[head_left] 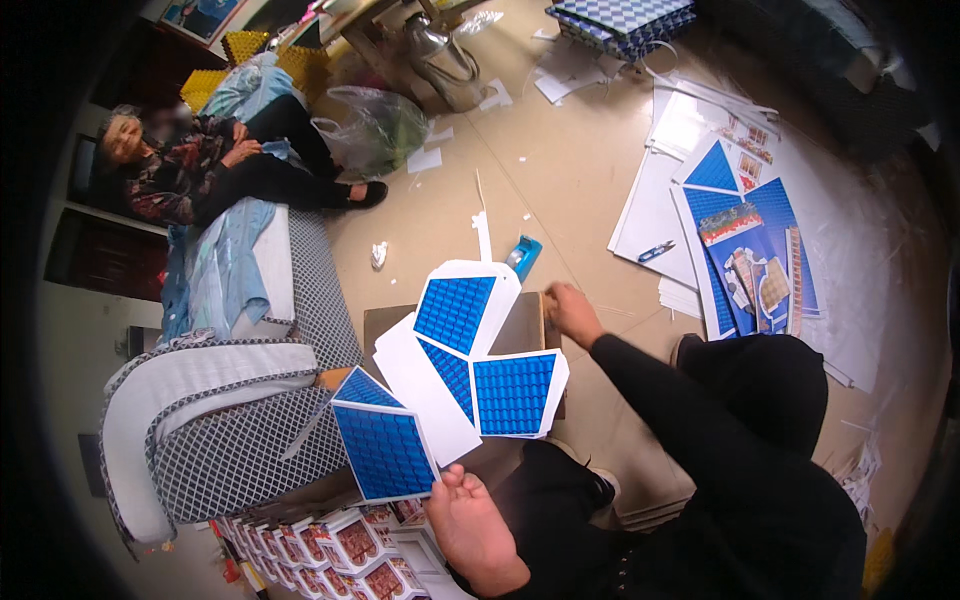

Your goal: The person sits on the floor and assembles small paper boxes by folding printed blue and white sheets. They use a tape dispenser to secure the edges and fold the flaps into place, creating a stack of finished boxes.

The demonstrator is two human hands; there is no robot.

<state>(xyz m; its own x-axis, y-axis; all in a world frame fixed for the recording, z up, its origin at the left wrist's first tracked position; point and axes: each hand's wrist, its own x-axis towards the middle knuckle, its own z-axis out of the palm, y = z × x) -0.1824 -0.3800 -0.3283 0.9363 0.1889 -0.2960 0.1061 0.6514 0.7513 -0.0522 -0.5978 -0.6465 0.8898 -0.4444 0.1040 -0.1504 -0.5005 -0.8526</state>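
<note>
My left hand (472, 528) pinches the lower corner of a folded card roof piece (385, 452), printed with blue tiles and edged in white. Flat blue-tile card cutouts (512, 392) lie stacked in front of me on a low brown board or box (522, 335). At the right edge of that surface is my right hand (575, 316), its fingers curled; what they hold, if anything, is hidden. Just beyond it stands a blue tape dispenser (523, 256).
More printed card sheets (765, 255) and small snips (656, 251) lie on the floor at right. Assembled printed card pieces (345, 545) stand in rows at lower left. A person (215, 165) sits on the patterned sofa (240, 440). A metal kettle (438, 60) stands far off.
</note>
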